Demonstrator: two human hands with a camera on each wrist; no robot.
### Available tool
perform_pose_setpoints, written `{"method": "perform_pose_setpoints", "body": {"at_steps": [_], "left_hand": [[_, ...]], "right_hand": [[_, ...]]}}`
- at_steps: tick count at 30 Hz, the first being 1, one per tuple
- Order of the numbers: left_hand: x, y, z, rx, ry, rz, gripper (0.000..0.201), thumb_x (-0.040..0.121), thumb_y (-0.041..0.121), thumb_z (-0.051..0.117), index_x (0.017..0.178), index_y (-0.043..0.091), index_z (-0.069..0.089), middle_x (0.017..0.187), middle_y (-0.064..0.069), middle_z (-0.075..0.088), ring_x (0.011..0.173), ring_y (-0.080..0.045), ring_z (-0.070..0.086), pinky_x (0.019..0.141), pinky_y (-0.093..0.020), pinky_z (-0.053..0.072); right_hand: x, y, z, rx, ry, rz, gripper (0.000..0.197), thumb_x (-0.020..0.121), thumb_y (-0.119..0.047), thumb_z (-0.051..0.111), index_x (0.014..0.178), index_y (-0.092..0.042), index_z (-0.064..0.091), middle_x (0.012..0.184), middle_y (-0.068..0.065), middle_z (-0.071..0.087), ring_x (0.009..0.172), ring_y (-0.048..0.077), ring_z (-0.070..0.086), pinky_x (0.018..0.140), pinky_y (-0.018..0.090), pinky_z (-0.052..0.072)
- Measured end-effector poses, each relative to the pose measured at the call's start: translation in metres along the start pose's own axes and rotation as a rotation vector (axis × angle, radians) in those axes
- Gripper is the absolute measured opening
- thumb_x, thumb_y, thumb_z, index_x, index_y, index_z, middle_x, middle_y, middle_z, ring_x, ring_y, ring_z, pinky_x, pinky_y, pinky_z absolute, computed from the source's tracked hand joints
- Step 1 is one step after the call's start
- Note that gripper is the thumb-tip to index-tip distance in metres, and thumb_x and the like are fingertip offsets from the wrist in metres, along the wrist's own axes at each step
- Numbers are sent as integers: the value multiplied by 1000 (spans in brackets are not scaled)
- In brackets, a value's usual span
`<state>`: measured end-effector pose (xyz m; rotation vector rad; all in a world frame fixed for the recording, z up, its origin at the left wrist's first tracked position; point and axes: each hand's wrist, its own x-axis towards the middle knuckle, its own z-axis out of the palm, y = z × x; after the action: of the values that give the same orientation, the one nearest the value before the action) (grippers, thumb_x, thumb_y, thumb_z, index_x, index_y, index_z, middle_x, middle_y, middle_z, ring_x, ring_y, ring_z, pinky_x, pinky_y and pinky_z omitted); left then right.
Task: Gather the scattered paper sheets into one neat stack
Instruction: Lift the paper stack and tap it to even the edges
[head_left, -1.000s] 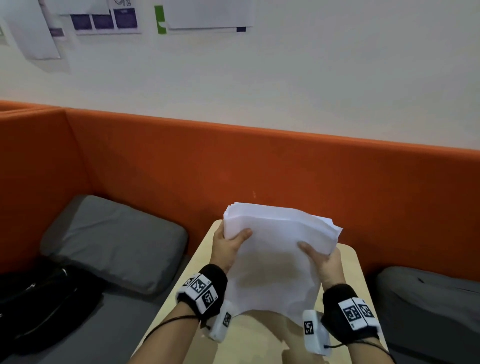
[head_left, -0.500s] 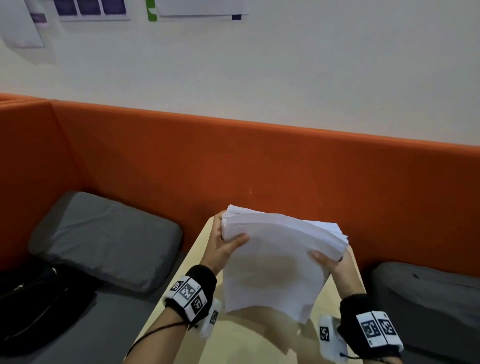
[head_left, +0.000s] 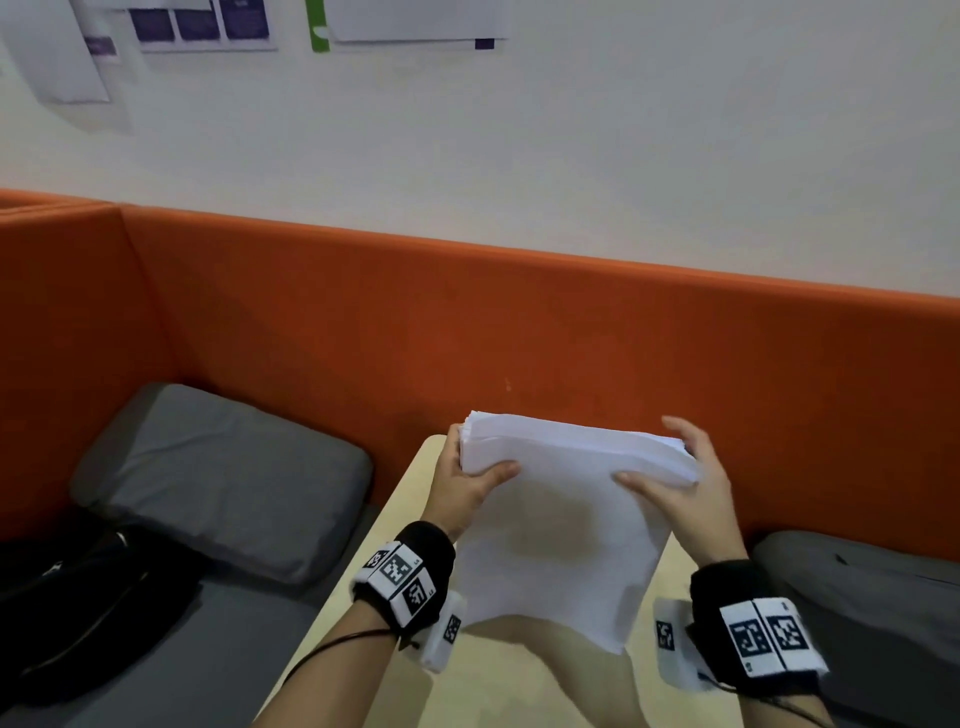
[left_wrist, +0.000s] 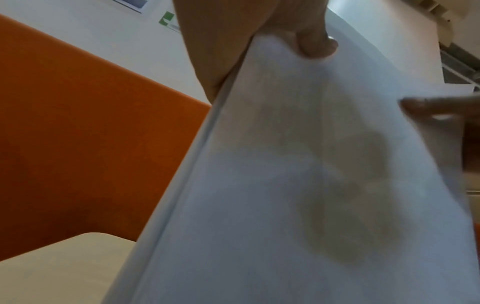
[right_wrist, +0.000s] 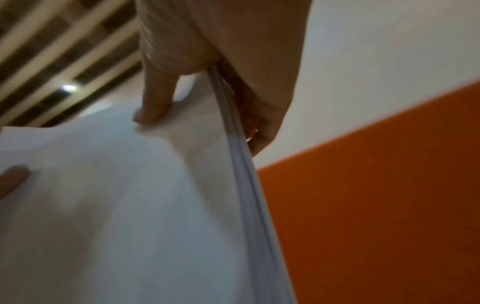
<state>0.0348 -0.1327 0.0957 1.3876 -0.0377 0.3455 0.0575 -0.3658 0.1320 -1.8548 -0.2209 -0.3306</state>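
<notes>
A thick stack of white paper sheets (head_left: 561, 525) stands on end above the pale wooden table (head_left: 524, 691), tilted toward me. My left hand (head_left: 467, 483) grips its upper left edge, thumb on the near face and fingers behind. My right hand (head_left: 680, 483) grips the upper right corner the same way, thumb in front, fingers over the far side. In the left wrist view the paper stack (left_wrist: 298, 195) fills the frame with my thumb (left_wrist: 315, 44) pressed on it. In the right wrist view the paper stack (right_wrist: 124, 205) shows its side edge under my thumb (right_wrist: 155, 100).
An orange upholstered bench back (head_left: 519, 332) rises right behind the table. A grey cushion (head_left: 223, 478) lies at the left, with a black bag (head_left: 78, 597) beside it. Another grey cushion (head_left: 872, 592) sits at the right. Posters (head_left: 202, 23) hang on the white wall.
My right hand has slid up from the stack's lower right side to its top right corner. The fanned sheet edges now sit more evenly. My left hand keeps its hold.
</notes>
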Motion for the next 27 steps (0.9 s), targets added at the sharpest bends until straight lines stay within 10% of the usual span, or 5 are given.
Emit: {"method": "perform_pose_setpoints", "body": {"at_steps": [7, 12, 22, 27], "left_hand": [[-4, -1, 4, -34, 30, 25, 42, 74, -6, 72, 97, 19, 48, 87, -2, 62, 71, -4, 65, 62, -22, 54], [-7, -5, 0, -34, 15, 77, 58, 54, 13, 81, 101, 17, 48, 91, -2, 63, 79, -4, 64, 69, -23, 54], [-31, -59, -43, 237, -79, -139, 74, 39, 45, 87, 102, 11, 65, 100, -6, 70, 98, -28, 64, 84, -39, 54], [-28, -42, -51, -38, 88, -59, 84, 31, 57, 89, 99, 13, 64, 93, 1, 73, 88, -16, 67, 78, -33, 55]], "right_hand": [[11, -77, 30, -1061, -343, -299, 97, 67, -60, 69, 145, -28, 21, 140, -3, 43, 131, 19, 36, 108, 41, 25], [13, -87, 69, -1213, -506, -256, 48, 75, -45, 70, 116, -24, 57, 111, 6, 65, 104, 28, 61, 79, 34, 45], [-8, -106, -4, -755, -325, -212, 35, 68, -50, 75, 102, -44, 68, 86, -2, 73, 88, 25, 65, 67, 32, 46], [-11, -102, -53, -153, -214, -63, 19, 63, -19, 83, 79, -17, 73, 76, 1, 75, 73, 20, 71, 67, 38, 54]]}}
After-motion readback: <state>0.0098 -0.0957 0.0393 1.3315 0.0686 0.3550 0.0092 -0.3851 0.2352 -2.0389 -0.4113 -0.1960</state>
